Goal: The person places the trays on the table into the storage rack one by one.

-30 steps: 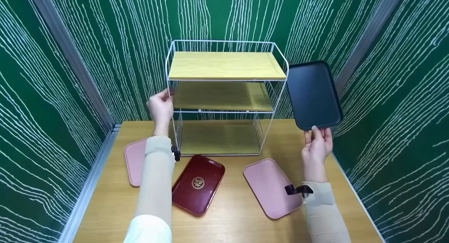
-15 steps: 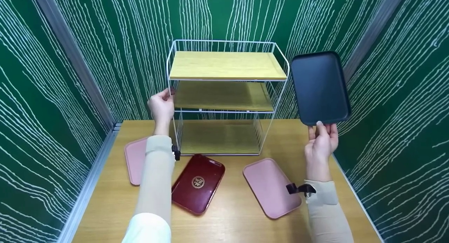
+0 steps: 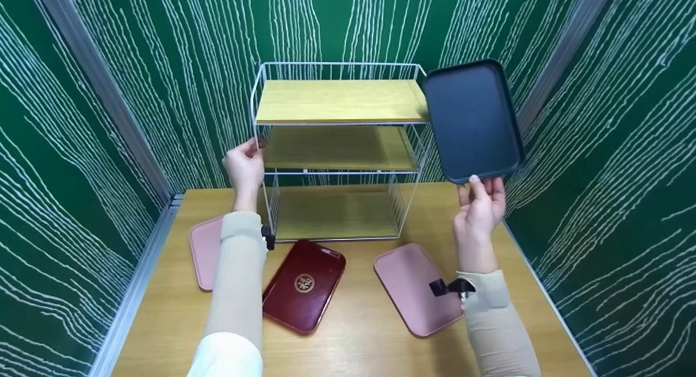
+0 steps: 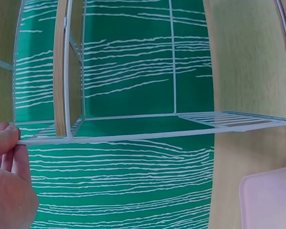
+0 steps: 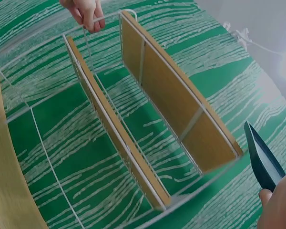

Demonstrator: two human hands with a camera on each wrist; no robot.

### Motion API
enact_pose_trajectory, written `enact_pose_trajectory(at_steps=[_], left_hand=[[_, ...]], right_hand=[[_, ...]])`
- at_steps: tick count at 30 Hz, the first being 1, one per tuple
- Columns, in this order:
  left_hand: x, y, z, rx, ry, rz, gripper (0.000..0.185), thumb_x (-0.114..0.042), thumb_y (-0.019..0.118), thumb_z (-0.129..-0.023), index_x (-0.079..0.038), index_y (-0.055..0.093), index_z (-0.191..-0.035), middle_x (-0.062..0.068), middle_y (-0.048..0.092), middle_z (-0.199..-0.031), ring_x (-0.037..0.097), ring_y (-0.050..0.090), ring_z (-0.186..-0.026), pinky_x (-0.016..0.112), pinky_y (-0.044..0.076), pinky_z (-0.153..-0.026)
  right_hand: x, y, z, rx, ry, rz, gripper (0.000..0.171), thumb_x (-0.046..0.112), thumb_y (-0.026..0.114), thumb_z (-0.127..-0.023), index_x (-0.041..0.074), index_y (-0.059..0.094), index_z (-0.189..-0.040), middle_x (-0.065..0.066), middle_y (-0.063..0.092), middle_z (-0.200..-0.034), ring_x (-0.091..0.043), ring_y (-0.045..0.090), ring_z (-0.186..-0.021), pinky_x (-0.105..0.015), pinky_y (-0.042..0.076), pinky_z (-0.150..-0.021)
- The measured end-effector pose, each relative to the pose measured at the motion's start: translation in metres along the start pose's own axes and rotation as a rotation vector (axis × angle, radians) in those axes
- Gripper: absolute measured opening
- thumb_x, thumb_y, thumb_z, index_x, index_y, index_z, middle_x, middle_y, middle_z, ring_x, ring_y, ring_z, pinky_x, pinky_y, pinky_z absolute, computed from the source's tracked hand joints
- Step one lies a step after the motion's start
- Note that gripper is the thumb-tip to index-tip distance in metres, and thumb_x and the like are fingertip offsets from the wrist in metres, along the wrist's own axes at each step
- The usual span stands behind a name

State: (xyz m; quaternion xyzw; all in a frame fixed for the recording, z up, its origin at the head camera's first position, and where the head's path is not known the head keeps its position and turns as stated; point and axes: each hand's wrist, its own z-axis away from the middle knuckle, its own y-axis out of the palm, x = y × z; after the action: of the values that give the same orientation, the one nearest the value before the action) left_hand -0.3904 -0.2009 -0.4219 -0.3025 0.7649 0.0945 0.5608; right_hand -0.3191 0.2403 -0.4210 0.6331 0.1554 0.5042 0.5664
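The right hand (image 3: 479,207) pinches the near edge of the black tray (image 3: 472,121), thumb on the face, fingers behind. Over the last second the tray has risen and swung leftward: it was out beside the rack (image 3: 337,148), clear of the frame, and now its far left corner overlaps the right end of the top shelf (image 3: 340,100). Judged from that, the tray is being brought in toward the top shelf, though it is tilted up on edge and not yet over the board.

The left hand (image 3: 244,167) has stayed where it was, thumb and fingers closed on the rack's front left post at the middle shelf, steadying it.

Left of the right hand, the top shelf is bare, with a low wire rail along its back and sides; the tray's corner sits close to the right rail. Below the right hand a pink tray (image 3: 416,289) lies flat on the table (image 3: 359,344), with a red tray (image 3: 304,284) further left and another pink tray (image 3: 204,252) partly under the left forearm. Just right of the hand stands the green wall (image 3: 609,165).
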Motion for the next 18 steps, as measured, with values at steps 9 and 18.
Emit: enact_pose_trajectory(at_steps=[9,18], left_hand=[[-0.002,0.001,0.000,0.019,-0.020,0.014,0.029,-0.004,0.069,-0.104,-0.007,0.076,-0.132,0.011,0.078,-0.125,0.022,0.073,-0.113,0.034,0.059,-0.097],[-0.003,0.000,0.003,0.009,-0.045,0.005,0.031,-0.003,0.067,-0.105,-0.006,0.074,-0.135,0.011,0.076,-0.128,0.022,0.072,-0.116,0.034,0.058,-0.100]], right_hand=[[-0.021,0.022,0.017,0.037,-0.037,0.056,0.067,-0.018,0.063,-0.097,0.006,0.041,-0.156,-0.006,0.053,-0.127,-0.017,0.060,-0.101,-0.033,0.064,-0.079],[-0.042,0.036,0.034,0.079,-0.034,0.079,0.065,-0.016,0.063,-0.098,0.005,0.041,-0.155,-0.007,0.053,-0.127,-0.018,0.061,-0.102,-0.032,0.064,-0.081]])
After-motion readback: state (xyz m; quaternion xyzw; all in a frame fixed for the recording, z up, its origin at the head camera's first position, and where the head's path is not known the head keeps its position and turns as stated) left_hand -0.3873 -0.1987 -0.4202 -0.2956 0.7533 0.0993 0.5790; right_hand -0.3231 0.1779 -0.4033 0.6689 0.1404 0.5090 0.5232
